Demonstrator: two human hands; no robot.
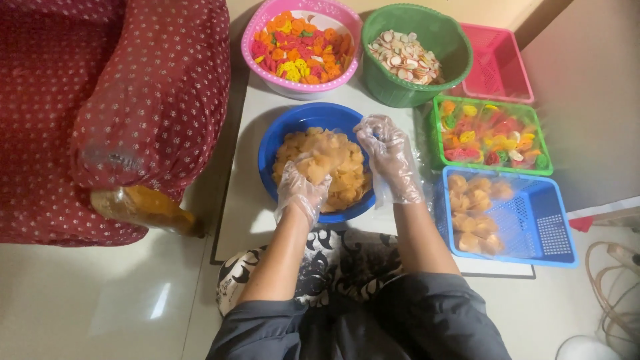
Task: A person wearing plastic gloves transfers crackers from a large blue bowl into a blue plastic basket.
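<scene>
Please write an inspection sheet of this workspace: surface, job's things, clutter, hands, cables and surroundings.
Surface: low white table, crowded with containers.
Job's things: blue bowl of yellow crackers; clear bag.
Clutter: pink bowl of coloured crackers; green basket of pale crackers; green tray of coloured packets; blue basket with packets; pink basket.
Hands: both gloved; left hand holds crackers, right hand grips the bag.
Cables: light cord on the floor, right.
Surroundings: red dotted sofa; patterned cushion; shiny tiled floor.
</scene>
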